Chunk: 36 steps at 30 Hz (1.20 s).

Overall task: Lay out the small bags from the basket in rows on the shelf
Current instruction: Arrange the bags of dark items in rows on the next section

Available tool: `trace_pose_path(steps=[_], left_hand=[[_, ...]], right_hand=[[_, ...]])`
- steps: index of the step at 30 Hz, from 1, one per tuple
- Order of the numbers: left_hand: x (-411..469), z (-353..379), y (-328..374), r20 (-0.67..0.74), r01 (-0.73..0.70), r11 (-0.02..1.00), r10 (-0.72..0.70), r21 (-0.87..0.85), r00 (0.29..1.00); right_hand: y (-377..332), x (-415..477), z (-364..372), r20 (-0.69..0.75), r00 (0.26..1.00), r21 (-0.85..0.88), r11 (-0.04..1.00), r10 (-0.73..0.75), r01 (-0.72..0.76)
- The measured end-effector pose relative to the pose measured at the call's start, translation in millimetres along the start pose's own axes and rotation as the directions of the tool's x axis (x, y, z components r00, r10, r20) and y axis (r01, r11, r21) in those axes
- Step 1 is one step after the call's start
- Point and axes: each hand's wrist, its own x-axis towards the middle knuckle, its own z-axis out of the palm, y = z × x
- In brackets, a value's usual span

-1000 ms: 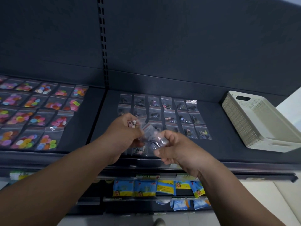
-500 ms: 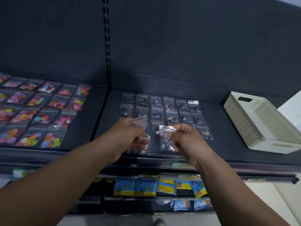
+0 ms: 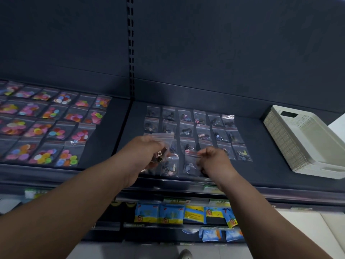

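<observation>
1. The right hand [image 3: 214,161] pinches a clear zip bag [image 3: 189,164] by its red-striped top, with the fingers curled. The bag holds small dark pieces and hangs low by the front edge of the shelf [image 3: 265,146], in line with the front row. Whether it touches the shelf cannot be told
2. Half a second ago this bag was held higher and closer to the other hand, and a second ago both hands were together on one bunch. The right hand has since drawn rightward and down
3. The left hand [image 3: 143,154] grips a bundle of bags [image 3: 162,144] with its fingers wrapped round it, and one clear top pokes out above the knuckles. It has stayed near the front edge, just left of the zip bag
4. The laid-out bags [image 3: 196,128] of dark metal bits lie flat in rows from the back edge toward the front, in the middle of the shelf. They lie as they did a second ago
5. The white perforated basket [image 3: 306,144] sits at the right end of the shelf, well apart from both hands, where it was before
6. Left of the slotted post [image 3: 130,53], bags of coloured discs [image 3: 46,128] lie in rows on the neighbouring section
7. Below the front edge, blue and yellow packets [image 3: 184,214] show on a lower level, and a shoe tip [image 3: 184,255] shows at the bottom
</observation>
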Motion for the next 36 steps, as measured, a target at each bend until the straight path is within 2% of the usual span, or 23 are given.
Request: trace_pose_path(steps=[4,9,12,14,15,17,19,21,26,33,36], left_hand=[[2,0,-2,0.008,0.008,1.000,-0.008,0.000,1.000],[4,4,-3,0.040,0.065,0.994,-0.061,-0.093,0.997],[3,7,-3,0.092,0.062,0.993,-0.053,-0.104,0.994],[3,9,-4,0.119,0.049,0.993,-0.037,-0.105,0.992],[3,10,-4,0.122,0.044,0.993,-0.030,-0.110,0.992],[4,13,-5,0.118,0.040,0.990,-0.024,-0.135,0.993],[4,16,-4,0.117,0.033,0.987,-0.015,-0.157,0.993],[4,19,-4,0.107,0.002,0.992,0.012,-0.129,0.994],[8,25,-5,0.043,-0.056,0.996,0.059,-0.070,0.997],[12,34,-6,0.047,-0.007,0.986,0.015,-0.166,0.999],[14,39,-6,0.048,-0.016,0.988,0.024,-0.151,0.999]], right_hand=[[-2,1,0,0.054,0.998,-0.040,0.999,-0.024,0.026],[-2,3,-2,0.099,0.994,-0.100,0.994,-0.037,0.047],[0,2,-6,0.083,0.993,-0.221,0.970,-0.088,0.104],[-4,-5,-7,0.010,0.981,-0.304,0.934,-0.193,0.187],[-7,-10,-7,-0.030,0.966,-0.277,0.930,-0.258,0.240],[-18,-23,-7,-0.032,0.956,-0.040,0.956,-0.293,0.292],[-26,-36,-4,0.149,0.965,0.242,0.954,-0.215,0.175],[-28,-44,-1,0.312,0.937,0.362,0.932,-0.157,0.036],[-21,-44,0,0.302,0.944,0.405,0.914,-0.133,-0.001],[-15,-43,-10,0.288,0.948,0.500,0.866,-0.132,-0.031],[-15,-44,-15,0.276,0.953,0.496,0.868,-0.126,-0.028]])
